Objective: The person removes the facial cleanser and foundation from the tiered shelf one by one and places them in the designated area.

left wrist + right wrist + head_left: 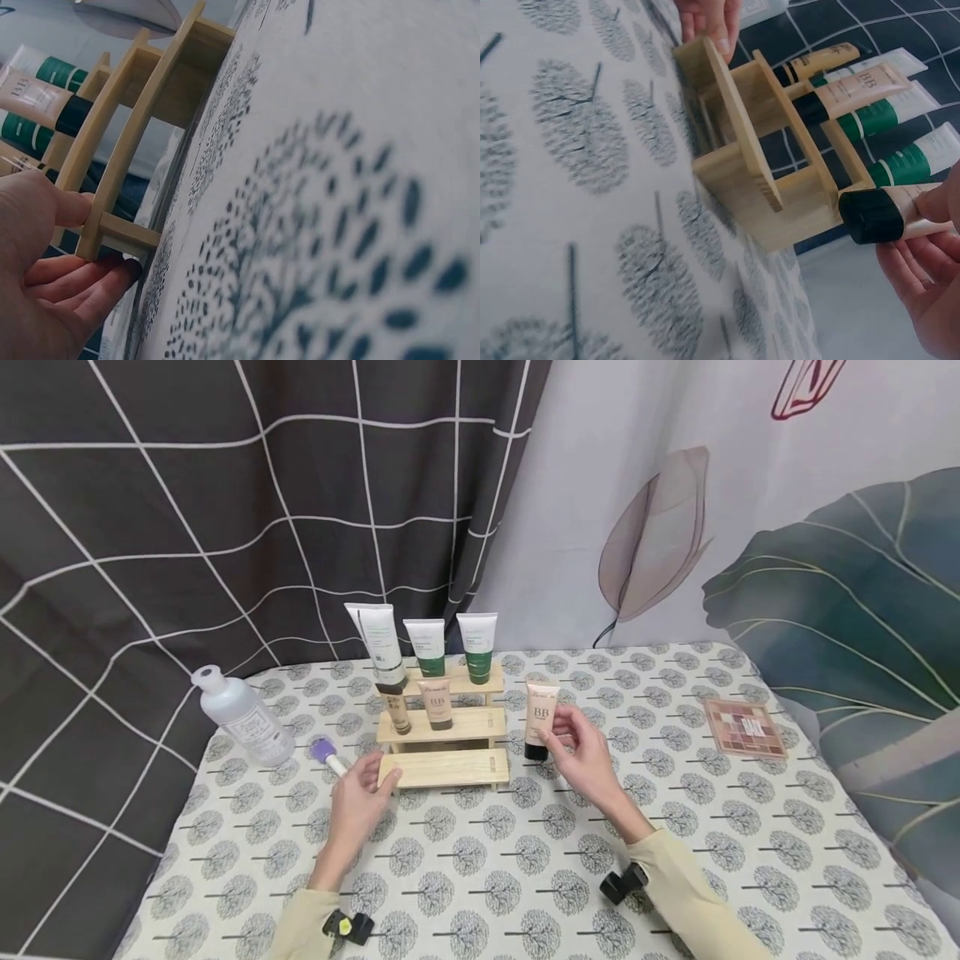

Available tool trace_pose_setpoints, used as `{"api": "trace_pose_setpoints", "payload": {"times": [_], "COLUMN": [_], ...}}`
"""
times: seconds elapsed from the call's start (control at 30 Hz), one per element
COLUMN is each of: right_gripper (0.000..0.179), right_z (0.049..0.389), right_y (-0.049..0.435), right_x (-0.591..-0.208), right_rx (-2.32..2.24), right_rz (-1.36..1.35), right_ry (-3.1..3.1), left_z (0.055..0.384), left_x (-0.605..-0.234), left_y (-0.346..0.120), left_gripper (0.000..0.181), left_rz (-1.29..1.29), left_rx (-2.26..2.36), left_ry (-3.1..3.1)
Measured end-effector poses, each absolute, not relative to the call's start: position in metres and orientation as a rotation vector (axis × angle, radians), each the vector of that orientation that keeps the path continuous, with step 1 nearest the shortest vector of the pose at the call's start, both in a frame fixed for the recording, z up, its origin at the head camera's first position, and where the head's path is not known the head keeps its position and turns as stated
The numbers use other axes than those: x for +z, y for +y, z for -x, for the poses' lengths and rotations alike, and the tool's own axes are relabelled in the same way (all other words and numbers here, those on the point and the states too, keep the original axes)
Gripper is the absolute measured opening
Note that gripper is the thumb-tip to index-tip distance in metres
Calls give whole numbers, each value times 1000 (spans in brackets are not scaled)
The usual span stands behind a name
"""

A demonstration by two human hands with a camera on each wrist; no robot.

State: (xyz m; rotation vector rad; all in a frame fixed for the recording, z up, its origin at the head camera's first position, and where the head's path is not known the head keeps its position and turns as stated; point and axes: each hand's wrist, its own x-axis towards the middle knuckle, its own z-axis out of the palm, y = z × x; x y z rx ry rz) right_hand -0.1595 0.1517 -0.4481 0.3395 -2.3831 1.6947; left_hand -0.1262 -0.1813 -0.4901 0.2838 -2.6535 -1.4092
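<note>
A tiered wooden rack (pixel 444 768) stands on the patterned cloth. My left hand (pixel 358 802) pinches the left end of its lowest step between thumb and fingers. To the right of the rack, my right hand (pixel 585 758) holds a beige BB cream tube (pixel 541 714) upright, black cap down. Another BB cream tube (pixel 438 703) and a small gold tube with a dark cap (pixel 396 710) stand on the middle step. On the top step are a large white tube (pixel 377 643) and two white-and-green tubes (pixel 477 647). Nothing stands on the lowest step.
Left of the rack, a clear pump-less bottle (pixel 247 720) leans in view, with a purple-headed brush (pixel 327 754) beside my left hand. An eyeshadow palette (pixel 745 727) lies at the right. A dark grid curtain (pixel 225 510) hangs behind the table.
</note>
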Motion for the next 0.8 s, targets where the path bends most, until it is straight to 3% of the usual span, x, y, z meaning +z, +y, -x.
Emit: {"api": "trace_pose_setpoints", "payload": {"times": [0.8], "right_gripper": [32], "right_z": [128], "right_y": [160], "right_x": [-478], "right_rx": [1652], "right_rz": [-172], "right_ry": [-2765], "left_z": [125], "left_x": [-488], "left_y": [-180], "left_gripper": [55], "left_rz": [-288], "left_rx": [-1395], "left_ry": [-2649]}}
